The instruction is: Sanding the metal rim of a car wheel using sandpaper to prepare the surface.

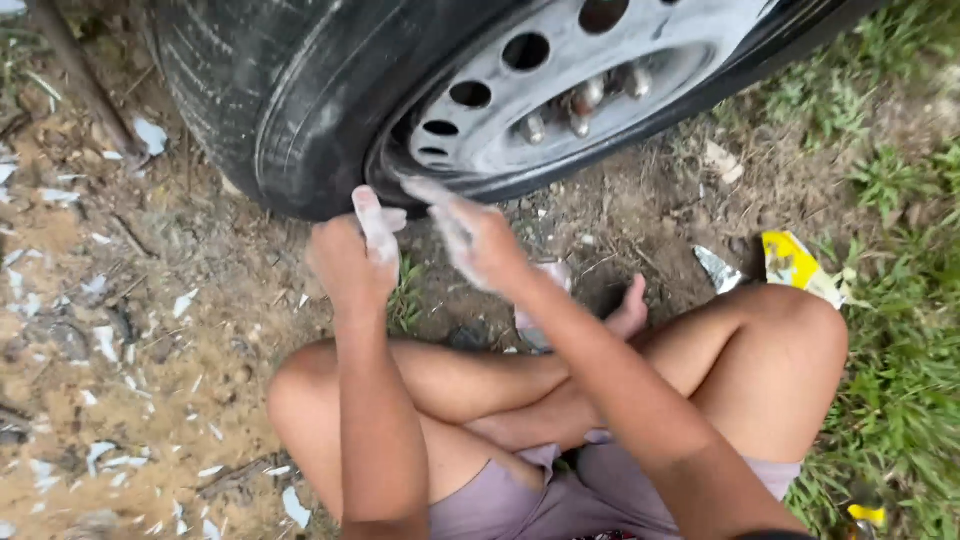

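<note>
Since the person sits cross-legged on bare dirt, the car wheel (400, 90) stands just beyond the knees, far side, tyre on the ground w/ silver rim (560, 90) & lug nuts facing them. Both hands hover near its lower edge: left hand (350, 255) & right hand (475, 240) half-open, holding nothing, fingers coated in white paste or powder. Yellow wrapper (795, 262) lies right, by grass.

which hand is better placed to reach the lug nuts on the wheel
Right, probably: the right hand is raised nearer the lug nuts on the wheel; the left hand sits by the tyre.
</note>
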